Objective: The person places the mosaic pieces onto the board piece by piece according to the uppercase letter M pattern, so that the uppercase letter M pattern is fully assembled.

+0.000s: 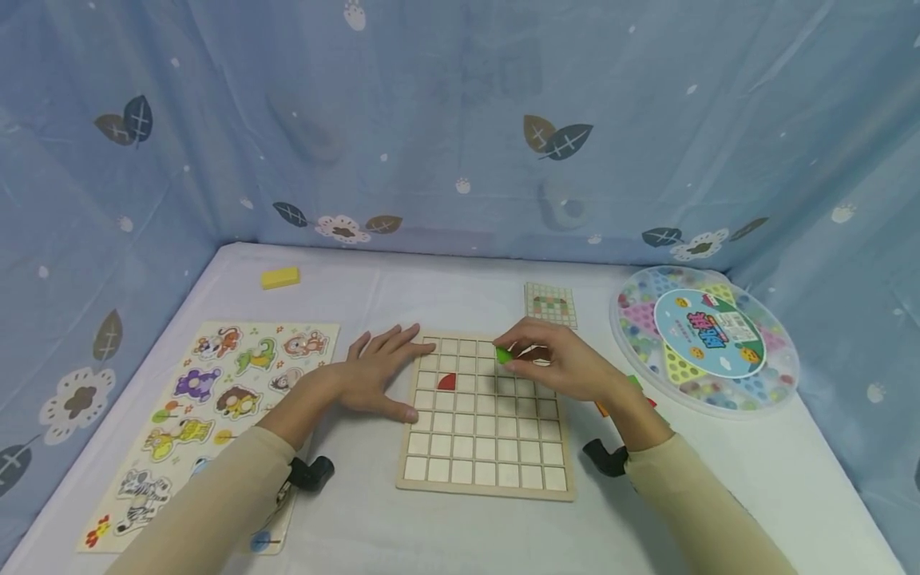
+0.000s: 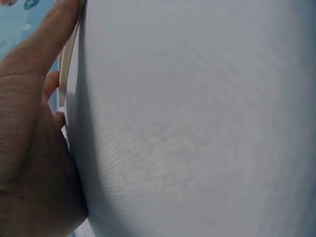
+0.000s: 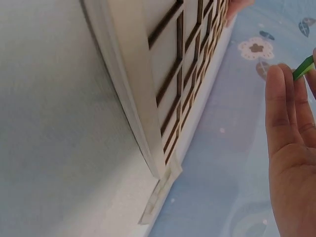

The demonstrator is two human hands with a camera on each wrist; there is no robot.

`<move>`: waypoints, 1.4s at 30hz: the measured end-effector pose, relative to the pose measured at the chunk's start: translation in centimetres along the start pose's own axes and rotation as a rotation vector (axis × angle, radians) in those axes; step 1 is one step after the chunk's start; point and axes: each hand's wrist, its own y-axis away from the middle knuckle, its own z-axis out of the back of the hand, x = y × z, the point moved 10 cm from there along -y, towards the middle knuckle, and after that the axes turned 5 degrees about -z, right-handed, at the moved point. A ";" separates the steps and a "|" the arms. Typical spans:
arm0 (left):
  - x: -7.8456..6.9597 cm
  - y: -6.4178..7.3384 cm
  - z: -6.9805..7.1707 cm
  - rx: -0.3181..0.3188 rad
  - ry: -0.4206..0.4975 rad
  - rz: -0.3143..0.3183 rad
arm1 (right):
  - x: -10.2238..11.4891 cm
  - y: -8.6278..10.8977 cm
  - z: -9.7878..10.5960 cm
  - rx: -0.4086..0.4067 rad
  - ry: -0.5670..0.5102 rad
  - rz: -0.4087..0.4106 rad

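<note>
A square wooden grid board [image 1: 485,489] lies on the table between the hands, its frame pale and its cells square. One red quarter-circle piece [image 1: 447,382] sits in a cell toward its upper left. My left hand [image 1: 377,371] rests at the board's left edge, fingers spread and thumb on the frame; the left wrist view shows its thumb [image 2: 49,37] up close. Above the board's upper right part, my right hand [image 1: 568,359] pinches a small green piece [image 1: 504,354] between thumb and fingers. That green piece [image 3: 303,68] shows edge-on in the right wrist view.
An animal puzzle board [image 1: 208,399] lies left, partly under the left forearm. Behind it is a yellow block [image 1: 280,278]. Pattern cards [image 1: 550,303] lie beyond the grid. At right stands a round clear case of beads [image 1: 707,339]; orange pieces [image 1: 602,410] and others lie partly behind the right wrist.
</note>
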 end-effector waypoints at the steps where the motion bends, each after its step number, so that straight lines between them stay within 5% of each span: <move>1: 0.1 0.0 -0.1 0.001 -0.001 0.003 | 0.0 0.0 -0.1 0.001 -0.003 -0.005; 13: -0.1 0.1 0.1 0.005 -0.003 0.006 | -0.1 -1.1 -1.1 0.018 0.001 -0.045; 26: -0.2 0.1 0.2 0.007 0.003 0.013 | 0.8 -2.5 -2.6 0.082 0.065 0.008; 42: -0.1 0.2 0.1 0.004 -0.012 0.003 | -0.5 -3.9 -4.2 0.148 0.172 -0.083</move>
